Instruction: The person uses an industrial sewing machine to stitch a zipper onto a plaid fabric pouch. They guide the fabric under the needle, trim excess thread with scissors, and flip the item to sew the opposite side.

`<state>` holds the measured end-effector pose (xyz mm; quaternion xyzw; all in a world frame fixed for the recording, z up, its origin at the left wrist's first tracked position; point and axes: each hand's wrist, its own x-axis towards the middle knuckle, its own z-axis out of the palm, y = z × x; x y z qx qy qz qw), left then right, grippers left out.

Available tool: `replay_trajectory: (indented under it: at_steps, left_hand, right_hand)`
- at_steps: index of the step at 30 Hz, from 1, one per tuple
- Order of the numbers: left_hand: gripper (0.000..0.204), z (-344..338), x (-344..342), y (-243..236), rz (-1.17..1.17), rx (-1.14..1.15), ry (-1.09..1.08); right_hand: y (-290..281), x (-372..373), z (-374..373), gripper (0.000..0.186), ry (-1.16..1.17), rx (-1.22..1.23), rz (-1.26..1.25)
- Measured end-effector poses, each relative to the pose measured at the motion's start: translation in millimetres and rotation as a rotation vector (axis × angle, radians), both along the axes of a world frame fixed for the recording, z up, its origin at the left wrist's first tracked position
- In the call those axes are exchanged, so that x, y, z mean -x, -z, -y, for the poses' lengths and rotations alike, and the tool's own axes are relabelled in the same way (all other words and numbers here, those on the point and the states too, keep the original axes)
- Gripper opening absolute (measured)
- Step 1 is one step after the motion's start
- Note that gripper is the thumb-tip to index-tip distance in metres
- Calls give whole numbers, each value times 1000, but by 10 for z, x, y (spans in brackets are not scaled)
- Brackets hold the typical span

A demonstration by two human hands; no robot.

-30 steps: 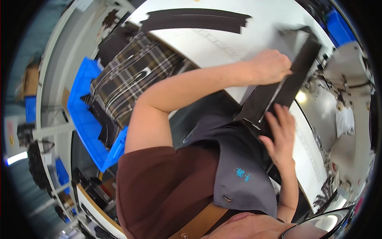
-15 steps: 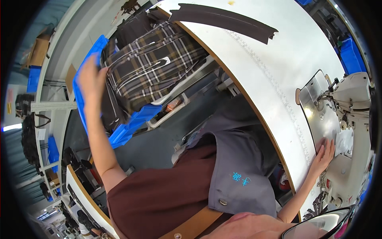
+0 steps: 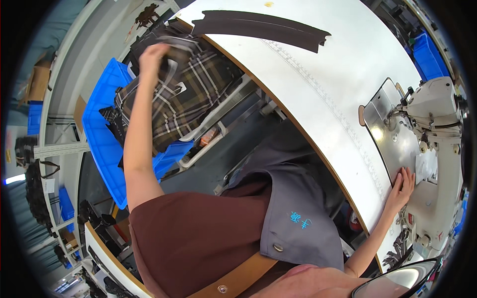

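My left hand [image 3: 153,60] is closed on plaid fabric at the top of a pile of dark plaid pieces [image 3: 198,99]; the fabric around it is motion-blurred. The pile rests in a tilted blue plastic bin [image 3: 99,134] left of the white worktable [image 3: 308,74]. My right hand [image 3: 400,193] lies with fingers extended at the steel plate [image 3: 397,151] of a sewing machine [image 3: 430,102], holding nothing.
A long dark strip [image 3: 258,27] lies on the table's far part. White shelving [image 3: 59,149] with boxes and blue bins stands at the left. Another blue bin [image 3: 427,54] is behind the machine. A printed ruler scale [image 3: 328,104] runs along the tabletop.
A second ago both hands held a dark zippered piece over the table. My left hand moved to the bin and then up the pile; my right hand moved onto the machine plate.
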<state>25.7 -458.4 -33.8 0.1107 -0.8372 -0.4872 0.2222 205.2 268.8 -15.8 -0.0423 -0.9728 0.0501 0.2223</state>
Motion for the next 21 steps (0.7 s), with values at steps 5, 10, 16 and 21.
replay_trajectory:
  at_steps: [5, 10, 16, 21]
  left_hand:
    - [12, -1004, -461, -796, -55, -123, 345]
    - [23, -2865, -751, -1265, -676, 423, 753]
    - [24, -4011, 37, -1769, -890, -344, 1081]
    - [20, -3966, 175, -1826, -579, -257, 1121]
  right_hand:
    - [-139, -26, 372, 31, -75, -4, -80]
    - [-579, 36, 1698, 93, -419, 955, 338]
    - [-693, 433, 2222, 25, -497, 1693, 240]
    - [-766, 410, 1550, 19, -428, 1542, 265]
